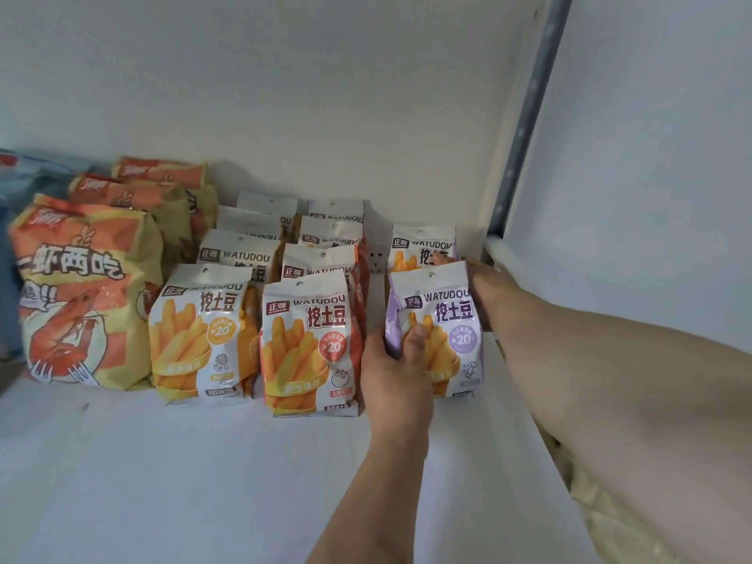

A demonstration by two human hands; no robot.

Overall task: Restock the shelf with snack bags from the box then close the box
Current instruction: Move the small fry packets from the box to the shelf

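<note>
Both my hands gripped purple snack bag (441,319) upright on white shelf (183,482): left hand (396,372) pinched its lower left edge, right hand (484,287) clasped its right side. Second purple bag (423,244) stood just behind. Red-trimmed bags (311,343) stood left of left hand.

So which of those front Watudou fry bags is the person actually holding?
The purple bag, rightmost in the front row: the left hand and right hand grip its sides. The yellow bag and red bag stand untouched.
</note>
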